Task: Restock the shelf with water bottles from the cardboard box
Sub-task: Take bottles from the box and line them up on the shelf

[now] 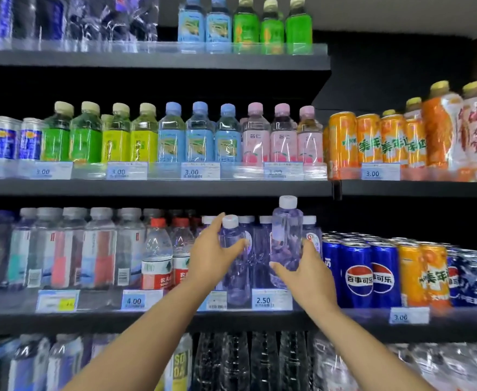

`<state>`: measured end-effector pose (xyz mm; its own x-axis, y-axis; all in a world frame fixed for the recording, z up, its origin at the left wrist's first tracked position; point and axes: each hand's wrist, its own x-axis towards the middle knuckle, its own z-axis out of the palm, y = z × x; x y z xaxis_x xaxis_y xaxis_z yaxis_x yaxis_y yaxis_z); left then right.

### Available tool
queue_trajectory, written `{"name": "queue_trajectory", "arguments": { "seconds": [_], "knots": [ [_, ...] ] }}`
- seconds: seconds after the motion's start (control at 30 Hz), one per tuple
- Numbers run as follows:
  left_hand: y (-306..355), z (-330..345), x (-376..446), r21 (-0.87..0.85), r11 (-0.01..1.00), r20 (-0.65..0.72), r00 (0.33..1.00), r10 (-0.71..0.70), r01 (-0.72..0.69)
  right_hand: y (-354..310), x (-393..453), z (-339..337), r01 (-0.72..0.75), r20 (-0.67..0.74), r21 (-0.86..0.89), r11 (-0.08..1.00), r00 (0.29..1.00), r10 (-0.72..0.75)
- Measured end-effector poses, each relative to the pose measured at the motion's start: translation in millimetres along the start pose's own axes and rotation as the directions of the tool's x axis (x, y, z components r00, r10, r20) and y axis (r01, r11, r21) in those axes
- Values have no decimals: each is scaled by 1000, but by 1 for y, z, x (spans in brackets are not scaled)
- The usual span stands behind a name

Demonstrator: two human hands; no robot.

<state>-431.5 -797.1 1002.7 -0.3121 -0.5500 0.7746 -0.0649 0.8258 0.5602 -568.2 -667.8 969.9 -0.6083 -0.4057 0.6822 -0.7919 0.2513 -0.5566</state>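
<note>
On the far left of the third shelf stand clear bottles with grey caps, then two red-capped bottles above a price tag reading 4.00. Next comes the left hand, its grip closed around a purple-tinted water bottle with a white cap; thumb on the right side, fingers reaching up behind the neck. That bottle stands upright at the front edge of the shelf, its base just behind the clear price rail. Behind it a row of like bottles with white caps fills the slot. To the right, the right hand grasps a second purple water bottle near its lower half, holding it upright and lifted higher than its neighbours, its cap close under the shelf above. A 2.50 tag sits below, between the two wrists. Further right stand blue Pepsi cans and orange cans.
</note>
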Motion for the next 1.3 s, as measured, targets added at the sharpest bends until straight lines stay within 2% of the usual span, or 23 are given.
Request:
{"name": "queue_trajectory", "arguments": {
  "seconds": [0.2,0.4,0.47,0.6,0.7,0.8,0.9,1.1,1.3],
  "knots": [
    [0,13,7,256,965,-3,999,54,-51,-2,2,-3,23,-45,-162,987,999,-31],
    [-6,23,4,396,912,-77,986,148,-106,-1,3,-3,-14,-67,-169,985,998,3],
    [-10,23,5,490,866,-105,980,170,-98,-1,4,-2,-22,-68,-165,986,998,11],
    [-25,19,-1,638,757,-52,972,228,-143,2,6,-1,-29,-69,-157,987,997,19],
    [-36,15,-16,632,756,-47,965,258,-171,2,5,0,-26,-66,-149,988,998,17],
    [-55,8,-25,629,761,-23,974,224,-160,3,5,1,-32,-60,-145,989,998,24],
    [-65,0,-23,541,826,-14,981,194,-156,4,6,2,-35,-58,-149,988,998,26],
    [-81,-29,-12,434,886,70,986,151,-166,8,8,6,-27,-65,-131,991,998,19],
    [-79,-27,-16,453,877,71,987,146,-162,7,7,8,-46,-63,-153,987,997,36]
  ]
}}
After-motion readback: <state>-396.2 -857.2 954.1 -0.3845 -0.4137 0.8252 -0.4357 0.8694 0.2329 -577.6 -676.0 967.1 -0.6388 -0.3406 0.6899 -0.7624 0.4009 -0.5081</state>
